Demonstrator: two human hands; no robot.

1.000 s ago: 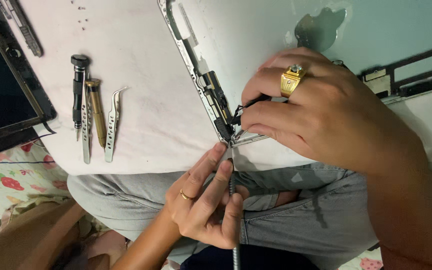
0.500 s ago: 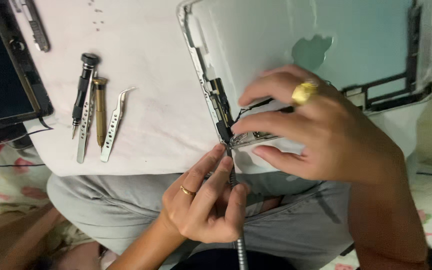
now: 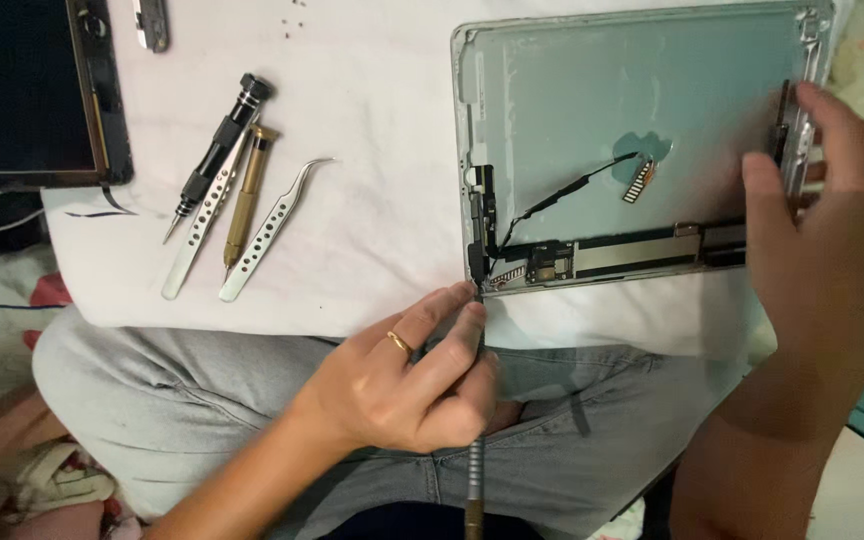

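An opened tablet back shell [image 3: 592,110] lies on a white cloth [image 3: 352,230] across my lap. A dark circuit strip [image 3: 602,260] runs along its near edge, with a thin black cable above it. My left hand [image 3: 412,385], wearing a ring, grips a slim metal screwdriver [image 3: 476,470] whose tip touches the shell's near left corner. My right hand [image 3: 822,250] holds the shell's right edge, thumb and fingers spread over the frame.
Left on the cloth lie a black screwdriver [image 3: 214,155], a brass-coloured driver [image 3: 245,200] and two silver tweezers [image 3: 272,228]. A detached dark screen [image 3: 22,90] sits at the top left. Tiny screws [image 3: 297,5] dot the cloth's far edge. My grey trousers [image 3: 202,400] lie below.
My right hand has left the shell's near left corner and moved to its right edge, uncovering the circuit strip. My left hand stays at the corner with the screwdriver.
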